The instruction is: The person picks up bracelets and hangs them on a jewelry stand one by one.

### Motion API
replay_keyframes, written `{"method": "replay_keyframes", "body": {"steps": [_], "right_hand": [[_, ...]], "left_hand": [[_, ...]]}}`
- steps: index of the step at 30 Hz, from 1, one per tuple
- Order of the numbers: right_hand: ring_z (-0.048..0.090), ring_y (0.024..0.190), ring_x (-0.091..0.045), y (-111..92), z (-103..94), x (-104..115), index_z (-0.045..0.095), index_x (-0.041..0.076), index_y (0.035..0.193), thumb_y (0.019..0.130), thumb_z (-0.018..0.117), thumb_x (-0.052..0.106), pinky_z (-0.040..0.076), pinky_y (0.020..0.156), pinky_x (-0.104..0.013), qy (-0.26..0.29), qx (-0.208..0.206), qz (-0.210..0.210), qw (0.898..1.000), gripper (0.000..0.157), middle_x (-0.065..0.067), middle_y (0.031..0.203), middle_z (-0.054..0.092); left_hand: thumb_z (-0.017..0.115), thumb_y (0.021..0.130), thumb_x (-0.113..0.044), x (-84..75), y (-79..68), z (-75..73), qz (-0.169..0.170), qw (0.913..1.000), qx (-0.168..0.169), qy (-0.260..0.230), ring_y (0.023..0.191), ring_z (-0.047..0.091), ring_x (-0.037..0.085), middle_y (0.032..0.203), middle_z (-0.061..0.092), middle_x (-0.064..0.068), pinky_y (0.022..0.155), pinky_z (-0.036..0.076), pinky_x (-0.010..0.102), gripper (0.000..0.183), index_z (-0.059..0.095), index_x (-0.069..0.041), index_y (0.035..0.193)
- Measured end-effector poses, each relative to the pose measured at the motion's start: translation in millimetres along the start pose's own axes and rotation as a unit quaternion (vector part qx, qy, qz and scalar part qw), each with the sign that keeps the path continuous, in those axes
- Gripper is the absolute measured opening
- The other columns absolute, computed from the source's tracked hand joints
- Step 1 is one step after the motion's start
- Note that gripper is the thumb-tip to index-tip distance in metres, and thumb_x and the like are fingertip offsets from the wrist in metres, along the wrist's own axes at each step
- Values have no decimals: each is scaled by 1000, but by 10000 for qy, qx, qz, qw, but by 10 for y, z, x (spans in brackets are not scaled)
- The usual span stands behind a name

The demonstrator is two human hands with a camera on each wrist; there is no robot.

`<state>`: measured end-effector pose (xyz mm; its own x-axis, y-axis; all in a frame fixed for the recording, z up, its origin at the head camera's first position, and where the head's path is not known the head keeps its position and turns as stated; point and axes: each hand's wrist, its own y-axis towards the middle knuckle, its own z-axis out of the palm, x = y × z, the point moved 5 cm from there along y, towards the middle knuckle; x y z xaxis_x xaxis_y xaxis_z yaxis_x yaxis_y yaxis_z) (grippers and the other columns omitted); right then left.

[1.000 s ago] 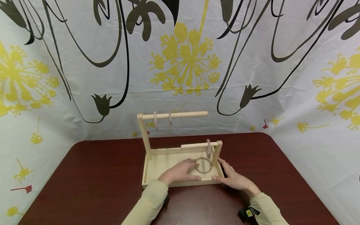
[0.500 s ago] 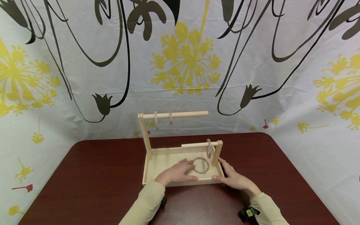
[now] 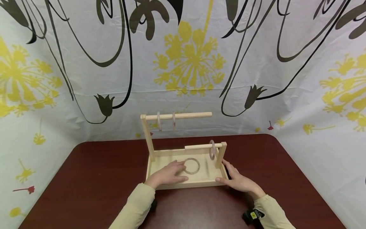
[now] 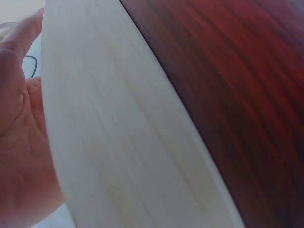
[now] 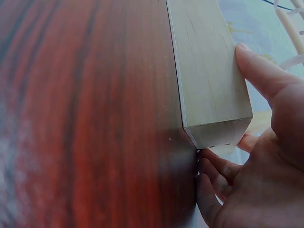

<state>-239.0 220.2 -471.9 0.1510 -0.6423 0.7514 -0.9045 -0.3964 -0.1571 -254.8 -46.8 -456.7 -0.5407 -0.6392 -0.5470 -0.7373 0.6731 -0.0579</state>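
Observation:
A pale wooden stand [image 3: 168, 184] has a shallow tray with a tall peg [image 3: 194, 115] at the left and a shorter peg [image 3: 200, 147] at the right. My left hand [image 3: 167, 174] reaches over the tray's front wall, its fingertips on the left edge of a translucent ring [image 3: 199, 166] within the tray. The thumb lies apart from that ring. My right hand [image 3: 240, 182] grips the stand's front right corner, thumb on the front rim and fingers round the side. In the right wrist view, the fingers [image 5: 216, 173] curl at the corner's end [image 5: 218, 134].
Two similar rings, a left one [image 3: 159, 122] and a right one [image 3: 173, 122], hang on the tall peg. Another ring [image 3: 212, 151] hangs on the short peg near its post. A dark red table [image 3: 108, 178] lies beneath, with a patterned cloth [image 3: 194, 57] behind it.
My left hand has moved left inside the tray, and the ring at its fingertips has moved left with it. My right hand has stayed at the corner.

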Motion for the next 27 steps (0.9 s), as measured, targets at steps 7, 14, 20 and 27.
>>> {"method": "replay_keyframes", "body": {"steps": [7,14,20,27], "right_hand": [[5,139,-50,3,-6,-1,7,2,154,92,64,41,19,101,-69,11,10,78,10000,92,-30,154,9],[4,139,-50,7,-9,-18,7,3,154,92,64,40,19,101,-69,5,22,66,10000,93,-30,154,8],[5,139,-50,12,0,-23,7,2,154,92,64,40,19,101,-69,29,61,64,10000,92,-30,153,9],[4,139,-50,6,14,-10,7,2,154,93,64,39,19,101,-69,32,71,34,10000,91,-31,153,9]], "left_hand": [[63,95,-32,90,-204,-106,-55,9999,-54,-78,133,28,51,143,41,27,108,25,55,52,56,8,129],[63,95,-28,165,-338,-191,-2,9998,-156,-95,133,32,48,140,43,31,108,24,54,49,58,10,125],[62,95,-27,178,-288,-246,134,9983,-528,-221,129,41,43,138,45,30,104,32,52,52,52,11,130],[64,95,-32,195,-133,-249,-147,9965,-682,-466,130,41,39,140,45,25,104,33,50,64,43,9,139]]}}
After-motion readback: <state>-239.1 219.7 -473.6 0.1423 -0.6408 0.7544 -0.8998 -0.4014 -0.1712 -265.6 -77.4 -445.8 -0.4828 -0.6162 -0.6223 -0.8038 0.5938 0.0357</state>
